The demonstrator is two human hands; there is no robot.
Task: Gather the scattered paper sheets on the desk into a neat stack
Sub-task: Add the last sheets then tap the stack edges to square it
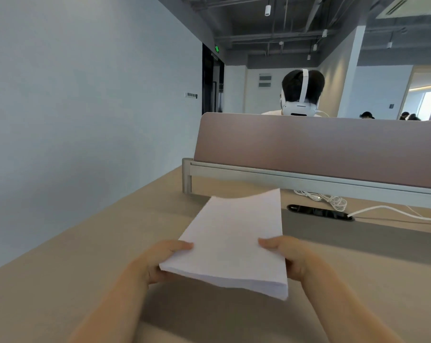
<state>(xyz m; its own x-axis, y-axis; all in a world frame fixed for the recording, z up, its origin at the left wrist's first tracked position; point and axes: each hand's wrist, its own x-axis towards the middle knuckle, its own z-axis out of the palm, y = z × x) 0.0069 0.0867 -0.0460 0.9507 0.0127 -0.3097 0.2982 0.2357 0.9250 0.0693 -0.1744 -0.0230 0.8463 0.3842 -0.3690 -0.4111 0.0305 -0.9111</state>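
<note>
A stack of white paper sheets (234, 241) is held above the beige desk (90, 256), tilted with its far end raised. My left hand (157, 259) grips the stack's left edge, thumb on top and fingers underneath. My right hand (287, 256) grips the right edge the same way. The sheets' edges look roughly aligned; the near right corner hangs lowest. No loose sheets show elsewhere on the desk.
A mauve divider panel (321, 149) on a metal rail closes off the desk's far side. A black cable slot (321, 212) and white cables (333, 201) lie beyond the stack to the right. A person wearing a headset sits behind the divider. A wall runs along the left.
</note>
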